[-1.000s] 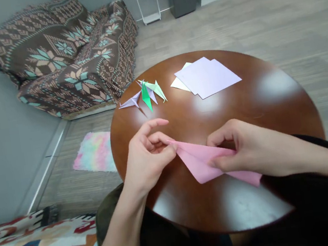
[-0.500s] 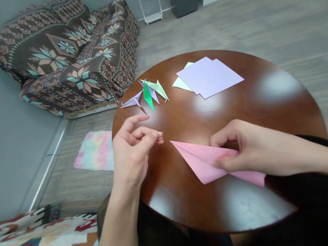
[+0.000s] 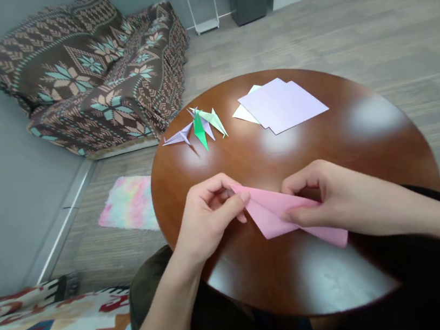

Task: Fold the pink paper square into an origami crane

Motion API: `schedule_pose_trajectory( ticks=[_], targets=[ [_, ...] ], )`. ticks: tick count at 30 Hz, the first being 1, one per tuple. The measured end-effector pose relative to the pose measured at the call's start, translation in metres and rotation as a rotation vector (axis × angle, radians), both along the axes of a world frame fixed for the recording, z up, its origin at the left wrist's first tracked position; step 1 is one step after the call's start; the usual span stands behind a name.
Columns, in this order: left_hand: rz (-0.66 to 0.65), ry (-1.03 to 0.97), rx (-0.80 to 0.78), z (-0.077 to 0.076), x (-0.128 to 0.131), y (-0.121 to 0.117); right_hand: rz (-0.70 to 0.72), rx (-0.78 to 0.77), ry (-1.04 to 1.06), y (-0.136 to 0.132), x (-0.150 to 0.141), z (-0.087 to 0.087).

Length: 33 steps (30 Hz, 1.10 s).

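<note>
A folded sheet of pink origami paper [image 3: 271, 213] is held above the near half of the round table. My left hand [image 3: 214, 212] pinches its pointed left tip between thumb and fingers. On the paper's upper right part, my right hand [image 3: 318, 195] is closed, thumb in front and fingers behind. The paper's lower right end sticks out beneath my right hand. Part of the paper behind my right fingers is hidden.
Several folded paper cranes [image 3: 200, 129], green, pale green and lilac, sit at the table's far left. Lilac and pale green paper sheets [image 3: 283, 106] lie at the back of the brown table [image 3: 387, 163]. A patterned sofa [image 3: 111, 87] stands beyond, left.
My left hand has moved right and closed on the pink paper's pointed tip; before, it was apart from it. My right hand has kept its hold in nearly the same place.
</note>
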State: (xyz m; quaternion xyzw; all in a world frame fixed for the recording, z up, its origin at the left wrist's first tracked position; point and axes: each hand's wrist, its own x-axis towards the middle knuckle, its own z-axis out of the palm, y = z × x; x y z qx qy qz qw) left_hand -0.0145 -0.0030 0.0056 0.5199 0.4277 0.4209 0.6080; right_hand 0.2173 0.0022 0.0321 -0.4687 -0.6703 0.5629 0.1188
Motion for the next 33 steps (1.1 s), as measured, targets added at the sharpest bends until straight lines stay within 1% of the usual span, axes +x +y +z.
schedule_pose_trajectory(
  ticks=[4,7,12,17,23,27,33],
  targets=[
    [0.024,-0.015,0.003,-0.002,0.001,0.000,-0.074,0.028,0.073,-0.001,-0.001,0.000],
    [0.048,-0.028,0.000,-0.003,0.004,-0.002,-0.107,0.020,0.101,-0.002,-0.002,0.003],
    [0.009,0.005,0.003,-0.005,0.011,-0.005,-0.097,0.010,0.097,-0.002,-0.003,0.007],
    [0.032,0.035,0.008,-0.005,0.012,-0.006,-0.124,0.044,0.069,-0.002,-0.004,0.006],
    [0.033,0.066,0.017,-0.007,0.010,-0.005,-0.100,0.104,0.079,-0.002,-0.002,0.007],
    [0.043,0.017,0.017,-0.009,0.008,-0.004,-0.100,0.090,0.088,-0.003,-0.001,0.006],
    [0.136,-0.099,0.017,-0.006,0.004,-0.001,-0.116,0.062,0.107,-0.004,0.000,0.004]
  ],
)
